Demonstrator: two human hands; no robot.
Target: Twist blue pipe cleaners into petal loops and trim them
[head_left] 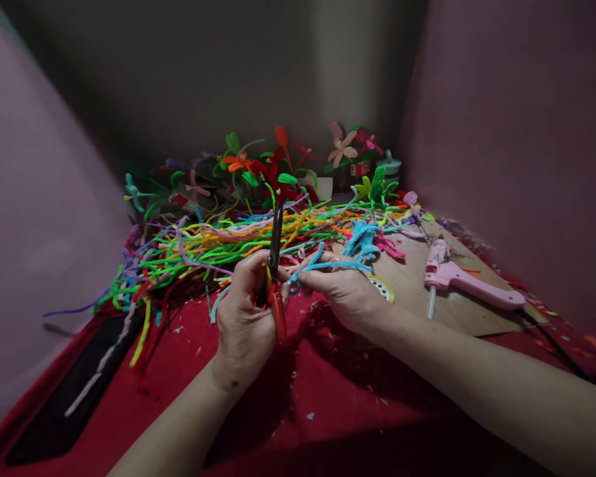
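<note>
My left hand [243,311] is closed round a pair of pliers [275,265] with red and yellow handles, their dark jaws pointing up and away. My right hand [345,291] pinches a light blue pipe cleaner [328,265] that runs from the jaws' side across its fingers. Both hands hover over the red cloth [288,384], just in front of a big heap of coloured pipe cleaners [218,245].
A pink glue gun [464,281] lies on a cardboard sheet [457,311] at the right, its cord trailing off. A roll of tape [382,286] sits behind my right wrist. Finished pipe-cleaner flowers [278,165] stand at the back. Pink walls close in on both sides.
</note>
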